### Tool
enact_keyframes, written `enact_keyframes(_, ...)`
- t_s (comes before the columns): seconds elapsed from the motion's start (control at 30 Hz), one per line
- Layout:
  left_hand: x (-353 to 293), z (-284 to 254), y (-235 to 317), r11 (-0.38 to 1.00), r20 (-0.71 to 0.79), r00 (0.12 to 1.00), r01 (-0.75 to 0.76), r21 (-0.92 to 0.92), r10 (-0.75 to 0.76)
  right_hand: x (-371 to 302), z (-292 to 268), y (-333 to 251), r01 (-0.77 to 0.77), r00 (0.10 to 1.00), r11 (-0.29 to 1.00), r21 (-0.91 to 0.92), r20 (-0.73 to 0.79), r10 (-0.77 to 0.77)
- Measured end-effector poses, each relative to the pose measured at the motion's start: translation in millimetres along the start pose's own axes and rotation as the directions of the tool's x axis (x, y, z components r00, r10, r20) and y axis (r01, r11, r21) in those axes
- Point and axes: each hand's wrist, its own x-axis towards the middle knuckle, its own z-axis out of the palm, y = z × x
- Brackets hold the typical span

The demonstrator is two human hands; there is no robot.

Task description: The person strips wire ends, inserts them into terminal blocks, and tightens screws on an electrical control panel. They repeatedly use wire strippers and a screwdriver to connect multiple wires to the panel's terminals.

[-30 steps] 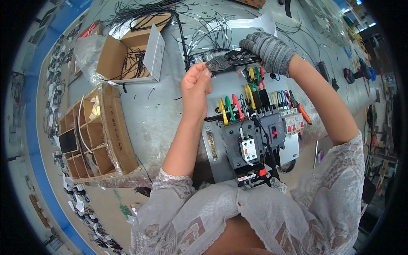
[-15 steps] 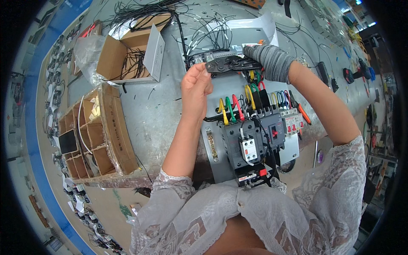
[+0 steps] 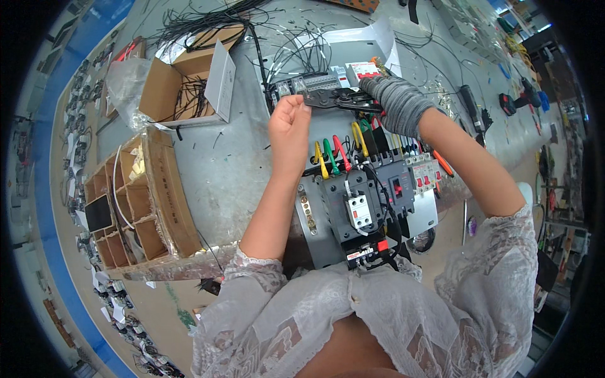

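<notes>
My right hand (image 3: 399,104), in a grey striped knit glove, is wrapped round the handles of black crimping pliers (image 3: 328,98). The pliers lie level above the far part of a wired electrical panel, their head pointing left. My bare left hand (image 3: 290,132) is closed in a pinch right at the jaws; what its fingertips hold is too small to tell. Nearer to me on the panel sit a dark contactor (image 3: 350,211), a moulded circuit breaker (image 3: 395,186) and small breakers with red levers (image 3: 423,176). Yellow, green and red wires (image 3: 328,155) loop up behind the contactor.
An open cardboard box (image 3: 217,85) with short black wires stands at the far left. Nearer is a divided cardboard bin (image 3: 179,201). Black cables (image 3: 208,25) lie heaped at the back. Orange-handled pliers (image 3: 443,162) and a cordless drill (image 3: 526,99) are to the right.
The whole view has shifted slightly, so the panel appears a little further left. Both hands keep nearly the same pose at the crimping pliers.
</notes>
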Motion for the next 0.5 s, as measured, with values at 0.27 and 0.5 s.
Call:
enact_keyframes(0.27, -3, 3, -4, 0.997, -0.020, 0.998, -0.067, 0.050, 0.068, -5, -8, -18, -0.122, 0.983, 0.992, -0.007, 0.135, 0.122)
enact_keyframes(0.5, -21, 21, 23, 0.950, -0.040, 0.957, -0.279, 0.140, 0.287, -23, -14, -4, -0.328, 0.915, 0.943, -0.058, -0.269, 0.302)
